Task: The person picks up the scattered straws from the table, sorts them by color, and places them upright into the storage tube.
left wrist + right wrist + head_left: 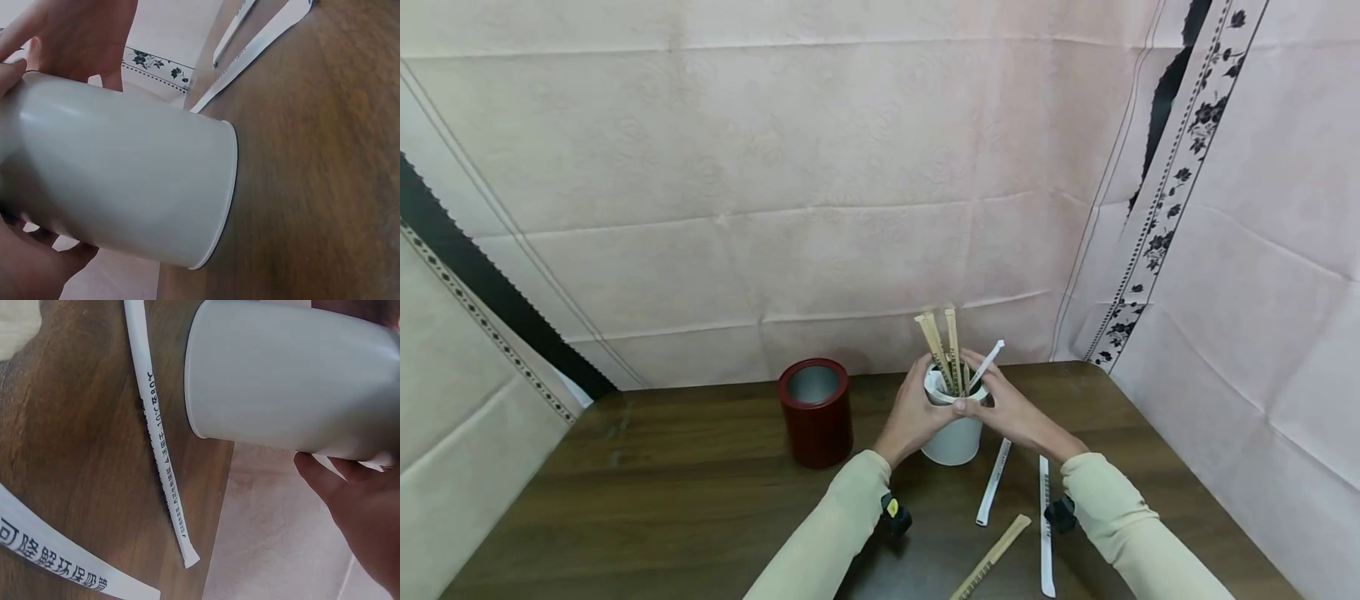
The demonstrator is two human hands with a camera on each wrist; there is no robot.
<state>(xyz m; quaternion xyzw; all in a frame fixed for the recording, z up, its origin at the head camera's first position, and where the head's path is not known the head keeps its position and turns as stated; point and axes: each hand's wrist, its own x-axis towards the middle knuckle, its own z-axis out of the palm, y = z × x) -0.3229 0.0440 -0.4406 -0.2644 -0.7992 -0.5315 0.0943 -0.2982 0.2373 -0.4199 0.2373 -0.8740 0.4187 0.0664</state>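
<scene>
A white cylindrical container (953,443) stands near the back edge of the table, its base at the tabletop. Tan paper-wrapped straws (952,340) and a white-wrapped straw (989,359) stick up out of it. My left hand (917,417) grips the container near the top on the left side. On the other side my right hand (1015,410) holds it too, and the two thumbs meet at the front. In the right wrist view, the fingers (322,472) curl round the container's wall. The palms hide part of the rim.
A dark red cylindrical container (817,429) stands to the left. Two white-wrapped straws (994,483) and a tan-wrapped straw (992,557) lie on the brown wooden table (700,508) in front. Pale cloth (850,167) hangs behind the table and at both sides.
</scene>
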